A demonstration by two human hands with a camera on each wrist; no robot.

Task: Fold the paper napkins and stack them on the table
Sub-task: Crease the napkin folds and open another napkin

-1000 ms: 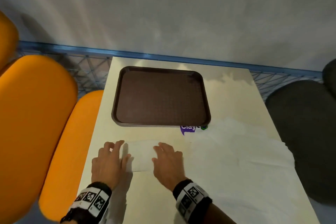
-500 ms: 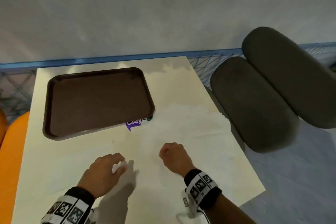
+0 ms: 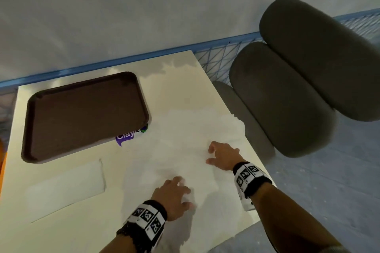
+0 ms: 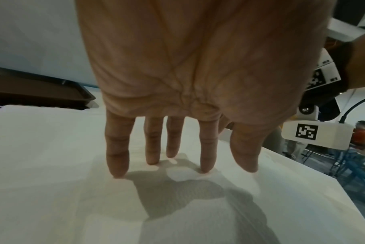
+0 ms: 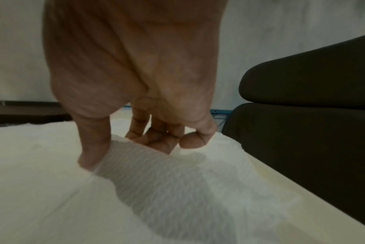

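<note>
A folded white napkin (image 3: pixel 65 185) lies flat at the table's front left, with no hand on it. Unfolded white napkins (image 3: pixel 185 135) lie spread over the table's right half. My left hand (image 3: pixel 185 193) is on their near part, and the left wrist view shows its straight fingertips (image 4: pixel 117 171) touching the paper (image 4: pixel 52 189). Farther right, my right hand (image 3: pixel 209 155) is curled over the top sheet. In the right wrist view its thumb (image 5: pixel 91 156) and bent fingers (image 5: pixel 156 142) pinch up a ridge of napkin (image 5: pixel 148 165).
An empty brown tray (image 3: pixel 30 109) sits at the back left of the cream table (image 3: pixel 181 80), partly covering a purple sticker (image 3: pixel 125 138). Dark grey padded chairs (image 3: pixel 287 98) stand against the table's right edge. A blue rail (image 3: pixel 123 59) runs behind the table.
The view swung right. Both hands left the folded napkin and moved right onto the spread napkins. The left hand flattened out and the right hand began gathering paper.
</note>
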